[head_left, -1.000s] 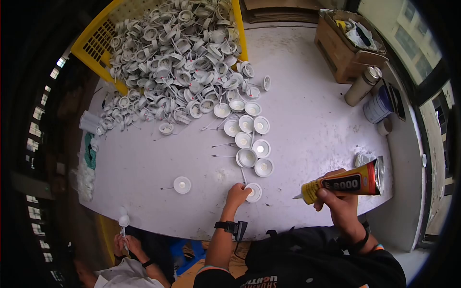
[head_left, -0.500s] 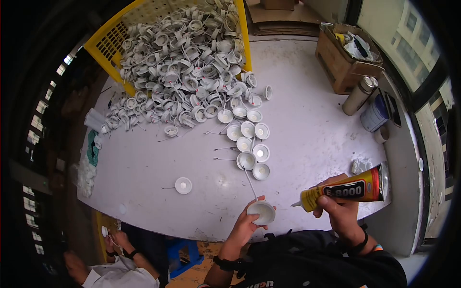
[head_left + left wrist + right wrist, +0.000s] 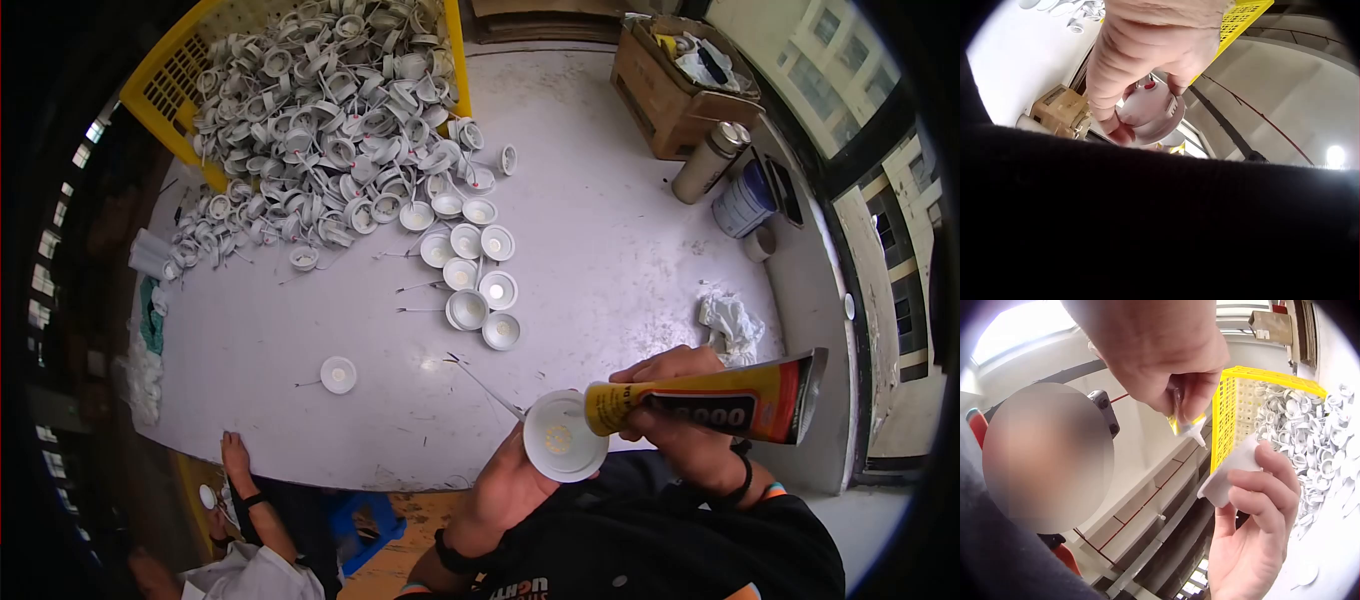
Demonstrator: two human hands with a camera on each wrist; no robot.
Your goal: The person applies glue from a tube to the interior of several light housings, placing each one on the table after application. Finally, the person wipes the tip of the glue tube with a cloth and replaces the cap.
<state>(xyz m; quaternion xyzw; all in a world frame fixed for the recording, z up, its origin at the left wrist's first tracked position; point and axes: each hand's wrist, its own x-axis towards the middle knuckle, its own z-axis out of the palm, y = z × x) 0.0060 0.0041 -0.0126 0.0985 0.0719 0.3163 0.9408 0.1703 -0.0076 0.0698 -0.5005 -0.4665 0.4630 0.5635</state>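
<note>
My left hand grips a round white downlight housing above the table's front edge, its open face turned up and a wire trailing from its far side. Fingers curl round the housing's back in the left wrist view, where a red spot shows on the white shell. In my right hand is a yellow and black glue tube, tilted so its nozzle end overlaps the housing's right rim in the head view. The right wrist view shows the tube's pale nozzle pointing toward the housing.
A yellow crate spills a heap of white housings onto the table. Several finished-looking housings stand in a cluster; one lies apart. At right are a cardboard box, a flask, a tin and crumpled plastic. Another person's arm reaches the front edge.
My left hand picked the housing up from the table, brought it closer and turned it face up. My right hand moved left with the glue tube, bringing the nozzle to the housing's rim.
</note>
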